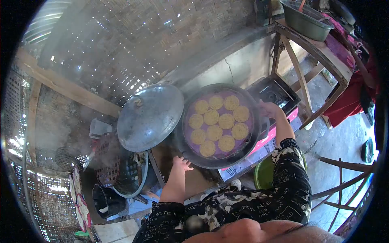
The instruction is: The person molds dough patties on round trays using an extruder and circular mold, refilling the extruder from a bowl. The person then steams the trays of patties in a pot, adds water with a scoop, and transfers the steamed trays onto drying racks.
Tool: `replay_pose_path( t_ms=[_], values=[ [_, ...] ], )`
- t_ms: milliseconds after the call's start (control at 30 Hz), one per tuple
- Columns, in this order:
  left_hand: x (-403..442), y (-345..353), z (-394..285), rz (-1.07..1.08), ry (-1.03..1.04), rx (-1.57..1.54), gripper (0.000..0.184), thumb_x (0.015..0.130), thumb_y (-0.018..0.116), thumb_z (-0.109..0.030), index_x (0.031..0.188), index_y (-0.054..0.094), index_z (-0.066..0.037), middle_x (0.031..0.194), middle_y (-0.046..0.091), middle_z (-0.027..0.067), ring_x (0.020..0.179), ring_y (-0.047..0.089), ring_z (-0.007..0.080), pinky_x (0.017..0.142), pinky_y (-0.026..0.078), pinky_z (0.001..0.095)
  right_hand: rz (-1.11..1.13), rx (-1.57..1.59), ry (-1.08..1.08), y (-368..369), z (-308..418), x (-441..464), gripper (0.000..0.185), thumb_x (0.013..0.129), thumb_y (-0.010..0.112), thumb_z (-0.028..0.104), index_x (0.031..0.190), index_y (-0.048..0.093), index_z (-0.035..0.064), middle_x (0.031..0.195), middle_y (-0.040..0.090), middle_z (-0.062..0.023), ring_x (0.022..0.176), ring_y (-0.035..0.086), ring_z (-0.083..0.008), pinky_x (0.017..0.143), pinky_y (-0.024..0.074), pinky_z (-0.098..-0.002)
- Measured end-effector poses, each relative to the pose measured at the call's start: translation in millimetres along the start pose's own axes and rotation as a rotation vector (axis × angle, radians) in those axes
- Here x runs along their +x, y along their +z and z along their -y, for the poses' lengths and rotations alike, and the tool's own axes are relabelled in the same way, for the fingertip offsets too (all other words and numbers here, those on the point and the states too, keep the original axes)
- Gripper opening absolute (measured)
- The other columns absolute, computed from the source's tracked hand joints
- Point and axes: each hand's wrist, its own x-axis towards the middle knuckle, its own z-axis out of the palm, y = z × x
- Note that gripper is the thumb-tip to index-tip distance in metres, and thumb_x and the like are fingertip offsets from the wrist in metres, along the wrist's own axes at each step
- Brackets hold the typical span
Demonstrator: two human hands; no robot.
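The person's left hand, fingers loosely parted around nothing, was just beside the wide pan. Twelve round yellow pieces lay inside it. The right hand met its right side, grip unclear. Leftward stood a domed lid; beyond, a woven wall.

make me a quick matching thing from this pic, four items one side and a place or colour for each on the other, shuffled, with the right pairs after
Column one
1. domed lid
2. round pieces
3. right hand
4. left hand

Column two
A. at the right-hand side of the large pan
B. grey metal, left of the pan
C. by the pan's lower left edge, fingers spread
D. yellow, on a purple layer inside the pan

Right pairs: 1-B, 2-D, 3-A, 4-C
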Motion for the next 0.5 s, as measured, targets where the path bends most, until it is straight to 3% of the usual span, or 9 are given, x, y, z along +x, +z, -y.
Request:
replay_pose_path(
  t_ms=[100,200,233,333,400,433,467,500],
  values=[
    [21,-4,-6,-0.197,0.094,-0.006,0.049,0.087,0.023,-0.043,0.121,0.042,-0.013,0.124,0.044,0.0068,0.115,0.041,0.0181,0.098,0.015,0.053,-0.089,0.085,-0.082,2,0,-1,0.047,0.083,0.047,0.049,0.105,0.056,0.0077,0.097,0.057,-0.0075,0.084,0.054,-0.021,0.068,0.0429,-0.0356],
    [42,-18,-13,-0.225,0.18,-0.121,0.03,0.087,0.032,-0.033,0.089,0.053,-0.011,0.086,0.054,0.0035,0.077,0.051,0.0154,0.082,0.034,0.0434,-0.171,0.278,-0.176,7,1,-9,0.037,0.082,0.054,0.041,0.092,0.059,0.0067,0.079,0.057,-0.0032,0.067,0.053,-0.0157,0.055,0.0429,-0.0284],
    [27,-15,-10,-0.142,0.289,-0.089,0.018,0.083,0.045,-0.024,0.07,0.047,-0.013,0.065,0.043,-0.0006,0.054,0.039,0.0117,0.059,0.036,0.0312,-0.224,0.347,-0.242,12,7,-19,0.031,0.081,0.056,0.037,0.089,0.059,0.0073,0.076,0.057,-0.0031,0.065,0.053,-0.0152,0.055,0.0428,-0.0277],
    [-16,3,1,-0.295,0.489,-0.077,0.008,0.08,0.054,-0.016,0.077,0.05,-0.01,0.069,0.045,-0.0006,0.056,0.04,0.0091,0.052,0.035,0.0248,-0.322,0.407,-0.443,13,10,-16,0.02,0.078,0.057,0.024,0.089,0.059,0.0067,0.072,0.056,-0.0041,0.061,0.053,-0.0146,0.052,0.0423,-0.0258],
    [-23,1,-3,-0.196,0.674,-0.12,0.01,0.08,0.056,-0.014,0.084,0.051,-0.007,0.07,0.046,-0.0008,0.055,0.04,0.008,0.049,0.034,0.0252,-0.336,-0.01,-0.675,-11,5,20,0.018,0.076,0.056,0.015,0.091,0.058,0.0055,0.071,0.055,-0.0052,0.06,0.054,-0.0143,0.05,0.0419,-0.0245],
    [-27,0,-5,-0.147,0.768,-0.142,0.012,0.079,0.058,-0.013,0.087,0.052,-0.005,0.071,0.046,-0.0009,0.055,0.039,0.0074,0.048,0.034,0.0254,-0.32,-0.049,-0.692,-9,6,21,0.018,0.075,0.056,0.011,0.092,0.057,0.0049,0.07,0.055,-0.0058,0.06,0.054,-0.0142,0.049,0.0417,-0.0239],
    [-31,-1,-8,-0.052,0.816,-0.181,0.015,0.08,0.057,-0.012,0.091,0.051,-0.003,0.072,0.047,-0.0003,0.055,0.04,0.0075,0.048,0.034,0.0248,-0.227,0.207,-0.468,-10,6,20,0.023,0.073,0.055,0.007,0.096,0.056,0.0034,0.07,0.055,-0.0064,0.059,0.054,-0.0144,0.048,0.0416,-0.0237],
    [-45,2,-12,0.043,0.865,-0.22,0.018,0.081,0.056,-0.01,0.096,0.051,-0.002,0.073,0.048,0.0002,0.055,0.04,0.0076,0.049,0.035,0.0242,-0.29,0.322,-0.499,3,10,12,0.028,0.073,0.055,0.006,0.101,0.053,0.0023,0.071,0.055,-0.0071,0.06,0.054,-0.0145,0.048,0.0418,-0.0236]
  ],
)
